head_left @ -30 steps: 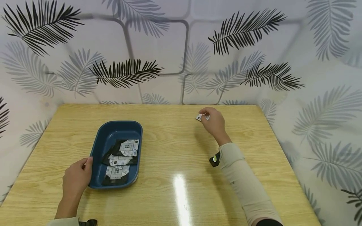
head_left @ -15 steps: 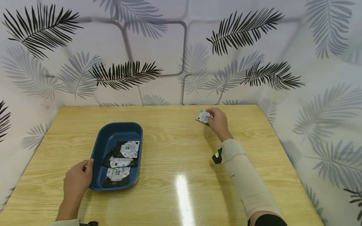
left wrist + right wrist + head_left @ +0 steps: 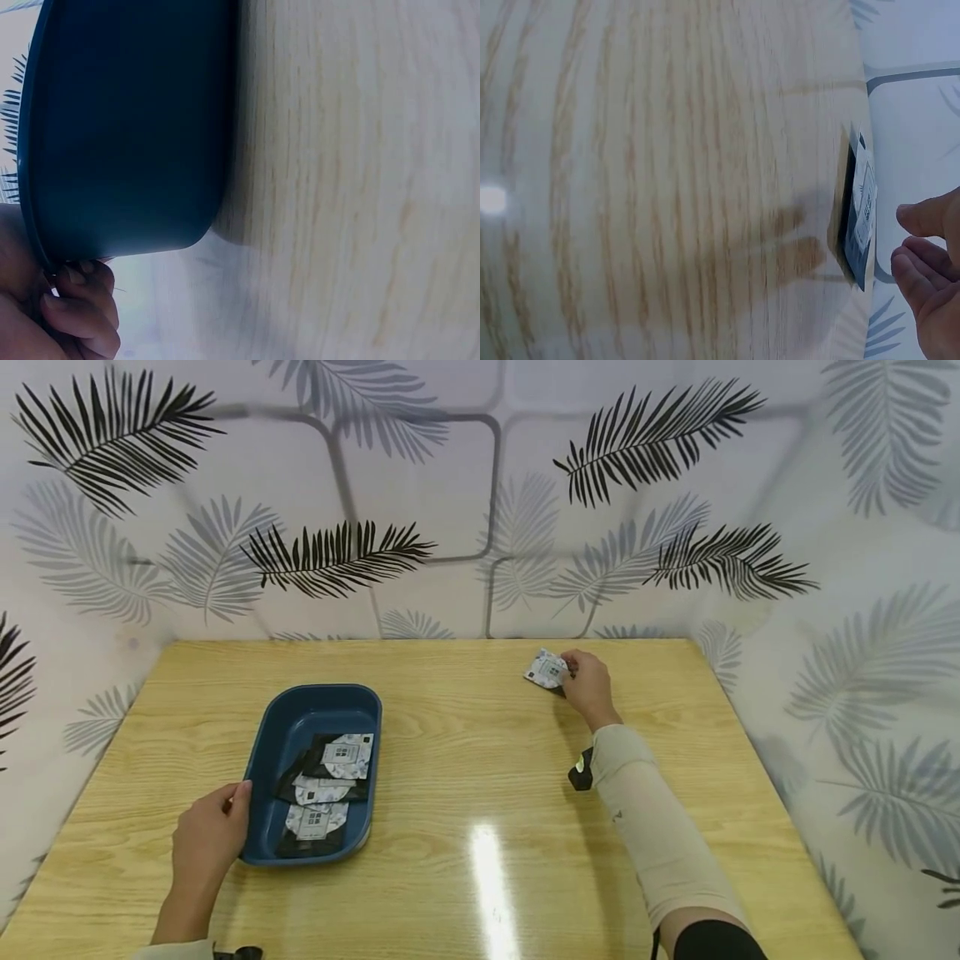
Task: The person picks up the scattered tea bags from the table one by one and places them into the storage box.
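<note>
My left hand [image 3: 208,835] grips the near left rim of a dark blue plastic basin [image 3: 300,714]. In the left wrist view, thumb and fingers pinch that rim [image 3: 31,180] at a corner. Several black-and-white printed sachets [image 3: 345,756] lie overlapping inside the basin. One more sachet [image 3: 543,670], white with a blue floral print and a black end, lies flat near the table's back edge. My right hand [image 3: 588,689] is just to its right. The right wrist view shows my thumb and fingers parted and clear of the sachet [image 3: 864,199], with nothing between them.
The basin stands on the left of a light wood table [image 3: 450,760]. Behind and to the right rises a wall covering [image 3: 525,510] with a leaf pattern. A bright reflection [image 3: 491,885] shows on the front middle of the table.
The sachet in my right fingers has been laid down and let go, showing more of its face. My right hand has drawn slightly right. My left hand stays on the basin's rim.
</note>
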Motion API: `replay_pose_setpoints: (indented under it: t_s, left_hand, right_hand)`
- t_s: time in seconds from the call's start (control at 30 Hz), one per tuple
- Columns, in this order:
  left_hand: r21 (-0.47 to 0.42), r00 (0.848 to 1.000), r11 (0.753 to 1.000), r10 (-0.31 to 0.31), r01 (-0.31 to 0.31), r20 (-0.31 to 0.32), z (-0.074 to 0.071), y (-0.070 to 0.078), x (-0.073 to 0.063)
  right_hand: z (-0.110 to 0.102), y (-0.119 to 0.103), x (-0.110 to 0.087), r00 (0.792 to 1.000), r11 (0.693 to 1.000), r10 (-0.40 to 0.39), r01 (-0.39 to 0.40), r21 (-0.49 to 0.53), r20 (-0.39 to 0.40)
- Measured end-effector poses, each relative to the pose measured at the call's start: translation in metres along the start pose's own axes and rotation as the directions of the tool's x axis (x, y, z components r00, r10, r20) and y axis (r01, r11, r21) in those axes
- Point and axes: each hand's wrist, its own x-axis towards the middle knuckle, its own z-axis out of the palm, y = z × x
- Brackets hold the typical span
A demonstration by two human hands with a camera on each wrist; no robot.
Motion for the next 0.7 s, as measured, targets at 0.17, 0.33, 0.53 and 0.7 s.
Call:
replay_pose_setpoints:
  t_s: [0.17, 0.33, 0.53, 0.7]
  left_hand:
    - [0.002, 1.000, 1.000, 0.006, -0.006, 0.006, -0.001, 0.002, 0.002]
    - [0.013, 0.999, 0.999, 0.039, -0.039, 0.001, -0.003, 0.003, 0.003]
    - [0.006, 0.999, 0.999, 0.036, -0.036, -0.004, -0.005, 0.001, 0.003]
    - [-0.007, 0.999, 0.999, 0.034, -0.035, -0.016, -0.004, -0.002, 0.001]
  right_hand:
    - [0.001, 0.006, 0.004, 0.998, 0.998, 0.005, -0.001, -0.068, 0.055]
    - [0.003, 0.016, 0.003, 0.988, 0.993, 0.048, -0.032, -0.113, 0.144]
    - [0.006, 0.015, 0.006, 0.969, 0.977, 0.054, -0.002, -0.211, 0.240]
    - [0.005, 0.003, 0.010, 0.970, 0.960, 0.049, 0.019, -0.278, 0.237]
